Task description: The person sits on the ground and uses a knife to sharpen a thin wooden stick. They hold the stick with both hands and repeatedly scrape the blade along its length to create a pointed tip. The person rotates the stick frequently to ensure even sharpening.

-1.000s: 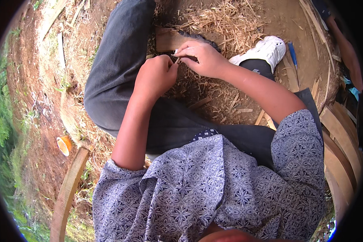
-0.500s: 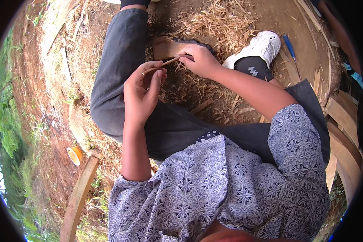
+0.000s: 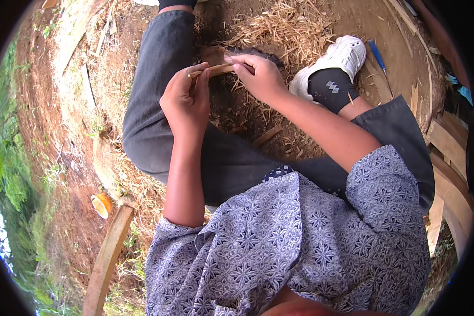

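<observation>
Between my two hands is a thin wooden stick point(image 3: 220, 69), light brown, lying almost level above the ground. My left hand point(image 3: 187, 102) pinches its left end between thumb and fingers, with a short tip poking out on the left. At the other end, the fingers of my right hand point(image 3: 259, 76) close on the stick. Whether the right palm hides anything more cannot be made out. Just beyond the hands a brown wooden block point(image 3: 211, 53) lies on the soil, partly covered by them, beside a dark object I cannot identify.
Wood shavings point(image 3: 284, 26) are heaped beyond my right hand. A blue-handled tool point(image 3: 376, 55) lies right of my white shoe point(image 3: 347, 55). Curved boards point(image 3: 450, 174) are stacked at the right edge. At left are an orange cup-like object point(image 3: 101, 205) and a long plank point(image 3: 108, 260).
The stick has turned to lie more level, and its broader side now shows. My right hand has shifted slightly left, and my left hand has rolled around the stick's end.
</observation>
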A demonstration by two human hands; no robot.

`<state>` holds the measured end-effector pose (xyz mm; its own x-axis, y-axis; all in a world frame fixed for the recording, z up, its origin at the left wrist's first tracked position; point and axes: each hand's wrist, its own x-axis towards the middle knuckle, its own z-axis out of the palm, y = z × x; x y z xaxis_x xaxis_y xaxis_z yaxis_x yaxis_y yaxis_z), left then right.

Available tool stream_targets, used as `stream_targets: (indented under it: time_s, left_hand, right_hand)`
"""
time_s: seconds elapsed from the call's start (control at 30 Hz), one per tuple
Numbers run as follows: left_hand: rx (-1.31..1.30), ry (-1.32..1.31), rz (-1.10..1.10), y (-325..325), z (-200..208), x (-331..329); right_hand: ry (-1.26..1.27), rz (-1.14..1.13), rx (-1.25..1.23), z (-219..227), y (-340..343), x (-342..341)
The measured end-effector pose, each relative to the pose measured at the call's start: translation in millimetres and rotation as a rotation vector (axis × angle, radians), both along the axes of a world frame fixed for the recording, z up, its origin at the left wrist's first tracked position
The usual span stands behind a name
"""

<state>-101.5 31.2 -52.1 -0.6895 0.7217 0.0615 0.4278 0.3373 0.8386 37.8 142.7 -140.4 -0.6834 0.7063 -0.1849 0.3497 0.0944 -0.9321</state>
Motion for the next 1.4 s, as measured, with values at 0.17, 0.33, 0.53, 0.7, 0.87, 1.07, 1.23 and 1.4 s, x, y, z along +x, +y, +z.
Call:
stream_targets:
  time_s: [0.17, 0.33, 0.53, 0.7, 0.87, 1.07, 1.23, 1.4]
  left_hand:
    - [0.03, 0.054, -0.038, -0.1, 0.5, 0.2]
    - [0.004, 0.049, -0.049, 1.1, 3.6, -1.0]
    - [-0.089, 0.044, -0.079, 0.4, 10.4, 0.5]
    - [-0.07, 0.022, -0.085, -3.4, 8.1, 3.5]
    - [-0.002, 0.027, -0.052, -2.1, 0.0, 3.6]
    - [-0.048, 0.024, -0.057, -6.9, 1.3, 5.5]
    - [-0.067, -0.011, -0.052, -5.9, 0.9, 4.7]
    - [0.064, -0.074, 0.069, -4.1, -13.4, 2.7]
  right_hand:
    - [0.017, 0.092, -0.049, 10.6, -12.4, -4.1]
    - [-0.247, 0.229, -0.235, 20.1, -4.6, -4.4]
    - [-0.187, 0.207, -0.008, 0.9, -10.0, 3.2]
    - [0.241, 0.122, 0.029, 45.1, -29.0, -8.4]
    - [-0.159, 0.2, -0.067, 9.4, -16.6, 2.5]
    - [0.346, 0.128, 0.112, 36.6, -32.6, -1.9]
    - [0.03, 0.142, -0.007, 37.3, -31.6, -6.9]
    - [0.066, 0.1, -0.007, 9.8, -33.7, 0.2]
